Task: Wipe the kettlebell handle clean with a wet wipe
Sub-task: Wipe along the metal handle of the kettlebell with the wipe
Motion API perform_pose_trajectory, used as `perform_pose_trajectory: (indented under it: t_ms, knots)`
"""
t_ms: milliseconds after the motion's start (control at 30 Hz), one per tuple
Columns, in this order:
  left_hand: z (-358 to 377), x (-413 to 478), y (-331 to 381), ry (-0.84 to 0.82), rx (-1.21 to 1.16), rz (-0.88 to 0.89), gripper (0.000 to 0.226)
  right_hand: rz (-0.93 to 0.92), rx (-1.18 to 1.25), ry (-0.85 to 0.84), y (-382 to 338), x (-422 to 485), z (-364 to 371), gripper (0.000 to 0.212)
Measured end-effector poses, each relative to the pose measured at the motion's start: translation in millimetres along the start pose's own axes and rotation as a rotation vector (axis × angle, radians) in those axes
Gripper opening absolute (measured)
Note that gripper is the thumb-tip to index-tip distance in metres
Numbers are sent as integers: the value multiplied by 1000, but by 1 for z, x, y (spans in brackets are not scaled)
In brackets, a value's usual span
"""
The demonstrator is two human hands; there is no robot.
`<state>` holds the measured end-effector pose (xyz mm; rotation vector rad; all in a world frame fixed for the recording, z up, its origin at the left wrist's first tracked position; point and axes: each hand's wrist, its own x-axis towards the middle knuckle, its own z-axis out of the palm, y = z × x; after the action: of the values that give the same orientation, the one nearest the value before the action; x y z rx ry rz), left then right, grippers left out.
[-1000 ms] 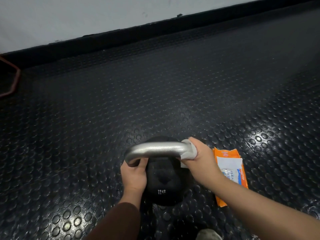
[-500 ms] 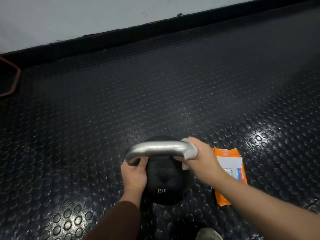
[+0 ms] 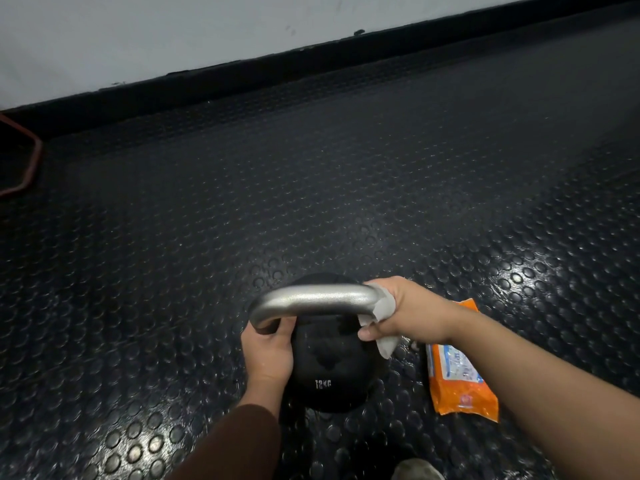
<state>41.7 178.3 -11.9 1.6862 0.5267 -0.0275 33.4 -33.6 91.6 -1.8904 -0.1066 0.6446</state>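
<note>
A black kettlebell (image 3: 332, 372) marked 12 KG stands on the studded floor, its silver handle (image 3: 315, 301) arching across the top. My right hand (image 3: 412, 315) grips the handle's right bend through a white wet wipe (image 3: 384, 306), whose loose corner hangs below my thumb. My left hand (image 3: 268, 351) holds the left foot of the handle, thumb on the near side, steadying the weight.
An orange pack of wipes (image 3: 457, 379) lies flat on the black rubber floor (image 3: 311, 188) just right of the kettlebell, partly under my right forearm. A red-edged object (image 3: 24, 168) sits at the far left by the wall. A shoe tip (image 3: 415, 471) shows at the bottom.
My right hand has slid the wipe slightly down around the right bend of the handle, and more of the wipe now hangs loose. My left hand has stayed put.
</note>
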Motion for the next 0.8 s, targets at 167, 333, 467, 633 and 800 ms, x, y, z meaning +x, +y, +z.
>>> perform_pose_trajectory:
  t_ms: [167, 333, 467, 633, 800]
  knots:
    - [0, 2, -2, -3, 0, 6, 21, -40, 143, 384, 19, -1, 32, 20]
    - [0, -1, 3, -2, -32, 28, 17, -81, 200, 803, 18, 6, 65, 31]
    - [1, -1, 2, -3, -27, 38, 16, -83, 127, 655, 26, 6, 50, 26]
    - [1, 0, 3, 9, -16, 28, 13, -32, 39, 166, 13, 2, 12, 26]
    - [2, -1, 3, 18, -3, 36, 13, -24, 8, 154, 8, -1, 11, 29]
